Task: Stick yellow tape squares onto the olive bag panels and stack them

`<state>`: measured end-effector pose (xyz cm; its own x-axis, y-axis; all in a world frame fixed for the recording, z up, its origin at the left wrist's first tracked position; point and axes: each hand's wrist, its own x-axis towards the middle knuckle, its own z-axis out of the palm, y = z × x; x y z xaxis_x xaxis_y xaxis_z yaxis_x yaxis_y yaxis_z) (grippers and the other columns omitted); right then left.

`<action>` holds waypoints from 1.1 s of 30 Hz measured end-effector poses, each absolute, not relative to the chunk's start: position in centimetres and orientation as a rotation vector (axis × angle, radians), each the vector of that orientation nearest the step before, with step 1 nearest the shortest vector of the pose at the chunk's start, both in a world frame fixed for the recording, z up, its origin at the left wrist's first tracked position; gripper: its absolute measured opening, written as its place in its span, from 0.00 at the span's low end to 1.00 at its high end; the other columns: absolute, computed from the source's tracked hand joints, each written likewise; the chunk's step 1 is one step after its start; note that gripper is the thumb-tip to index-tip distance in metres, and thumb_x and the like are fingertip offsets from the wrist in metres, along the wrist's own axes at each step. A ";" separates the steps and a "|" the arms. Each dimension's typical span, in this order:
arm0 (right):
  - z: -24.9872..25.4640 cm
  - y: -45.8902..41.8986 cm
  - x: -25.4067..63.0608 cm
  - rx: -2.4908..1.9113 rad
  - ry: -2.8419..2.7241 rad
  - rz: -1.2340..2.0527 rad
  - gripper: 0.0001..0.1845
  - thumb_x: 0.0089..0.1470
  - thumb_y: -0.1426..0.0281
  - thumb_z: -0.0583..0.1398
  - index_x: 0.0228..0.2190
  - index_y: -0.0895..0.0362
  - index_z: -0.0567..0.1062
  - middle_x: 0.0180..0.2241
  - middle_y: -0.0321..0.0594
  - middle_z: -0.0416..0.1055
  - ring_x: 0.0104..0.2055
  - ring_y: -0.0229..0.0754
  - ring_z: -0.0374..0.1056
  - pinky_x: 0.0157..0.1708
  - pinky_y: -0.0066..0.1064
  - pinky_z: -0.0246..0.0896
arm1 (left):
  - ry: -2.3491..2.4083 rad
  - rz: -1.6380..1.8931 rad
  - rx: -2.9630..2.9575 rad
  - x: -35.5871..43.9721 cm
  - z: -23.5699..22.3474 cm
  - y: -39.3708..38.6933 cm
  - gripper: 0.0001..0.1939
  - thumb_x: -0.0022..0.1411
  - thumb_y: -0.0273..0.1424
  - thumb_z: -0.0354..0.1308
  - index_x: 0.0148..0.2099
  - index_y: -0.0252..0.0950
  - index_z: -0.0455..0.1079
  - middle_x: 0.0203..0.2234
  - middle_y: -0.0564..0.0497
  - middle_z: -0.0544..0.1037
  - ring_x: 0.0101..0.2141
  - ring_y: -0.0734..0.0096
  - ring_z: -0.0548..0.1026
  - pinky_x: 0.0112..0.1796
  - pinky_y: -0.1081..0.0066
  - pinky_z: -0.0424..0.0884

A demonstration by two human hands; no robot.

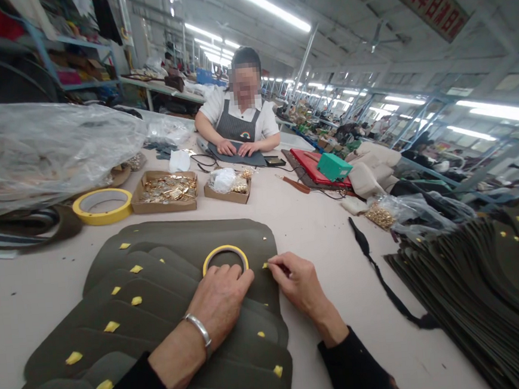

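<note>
My left hand [222, 296] is closed around the near side of a thin roll of yellow tape [207, 260], which rests on the dark olive panels [177, 240]. These flat panels overlap one another like fanned sheets, with small pieces of yellow tape stuck near their edges. At the right edge of the top panel, my right hand [299, 281] pinches at a small yellow tape piece [265, 265] between thumb and forefinger. Its other fingers are curled in.
Beyond the panels stand a thicker yellow tape roll [103, 214], a cardboard box of gold metal parts [166, 206] and a smaller box [228, 194]. A fanned stack of dark panels [469, 298] lies right, beside a black strap [377, 269]. A co-worker [240, 121] sits opposite.
</note>
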<state>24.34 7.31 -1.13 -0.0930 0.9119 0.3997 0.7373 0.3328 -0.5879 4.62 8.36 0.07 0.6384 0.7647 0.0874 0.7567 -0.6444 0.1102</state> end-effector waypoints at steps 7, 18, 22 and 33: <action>-1.2 8.4 22.5 -1.817 -1.734 0.467 0.08 0.52 0.73 0.59 0.28 0.58 0.80 0.28 0.41 0.78 0.30 0.41 0.72 0.33 0.29 0.61 | 1.245 0.272 2.774 4.4 0.1 8.5 0.09 0.67 0.24 0.46 0.40 0.37 0.67 0.32 0.48 0.73 0.34 0.59 0.71 0.36 0.60 0.68; 0.5 7.2 23.3 -1.659 -1.891 1.016 0.10 0.48 0.73 0.58 0.22 0.59 0.80 0.19 0.33 0.73 0.22 0.35 0.65 0.21 0.24 0.50 | 0.928 1.023 2.759 2.8 -0.5 9.0 0.14 0.71 0.27 0.40 0.41 0.39 0.67 0.27 0.53 0.74 0.27 0.69 0.74 0.28 0.71 0.70; 1.0 7.0 22.8 -1.496 -1.664 0.870 0.09 0.52 0.72 0.59 0.32 0.59 0.80 0.25 0.36 0.76 0.27 0.37 0.69 0.28 0.25 0.60 | 0.873 1.149 2.691 2.6 -0.7 9.3 0.12 0.71 0.30 0.42 0.49 0.39 0.66 0.34 0.52 0.80 0.33 0.73 0.79 0.34 0.76 0.74; 1.6 6.1 21.4 -1.041 -1.904 0.483 0.09 0.52 0.78 0.59 0.34 0.56 0.76 0.32 0.40 0.76 0.34 0.38 0.71 0.36 0.28 0.66 | 0.983 1.115 2.725 2.8 -0.7 8.4 0.18 0.73 0.35 0.39 0.60 0.35 0.54 0.40 0.46 0.81 0.34 0.68 0.81 0.31 0.75 0.76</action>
<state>21.38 6.14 1.61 -0.2542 0.8172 0.5172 0.4719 0.5716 -0.6712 2.79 8.45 -0.65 0.5413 0.5694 0.6187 0.5423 -0.7987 0.2607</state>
